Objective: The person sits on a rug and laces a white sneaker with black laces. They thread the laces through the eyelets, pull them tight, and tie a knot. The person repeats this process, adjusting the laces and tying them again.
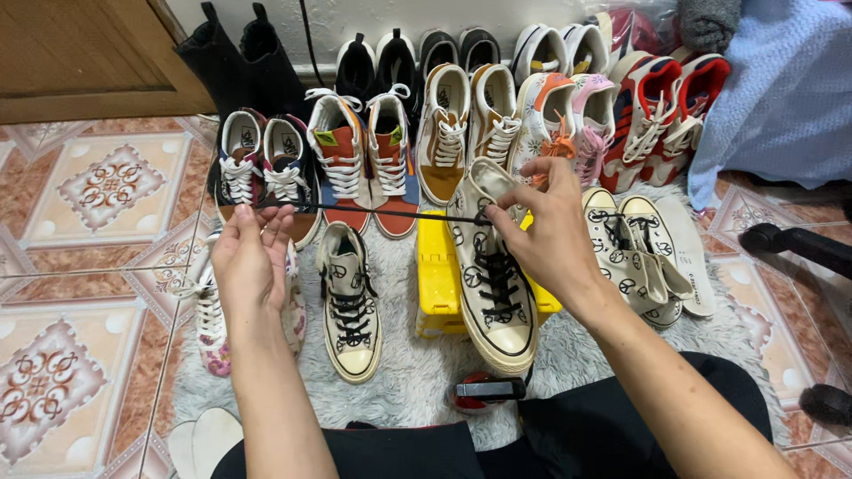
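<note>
A cream high-top sneaker (497,302) with black round symbols and black laces rests on a yellow stool (437,275). My right hand (543,229) pinches the black shoelace (373,211) at the sneaker's upper eyelets. The lace runs taut to the left, where my left hand (248,255) holds its other end between fingertips. The matching cream sneaker (351,306) stands on the grey shaggy rug (408,372) between my arms.
Rows of sneakers and black boots (240,62) line the wall behind. Another cream patterned pair (635,253) lies at right, a floral shoe (209,324) at left. A small black and red object (484,390) sits near my lap. Patterned tiles (80,266) cover the floor at left.
</note>
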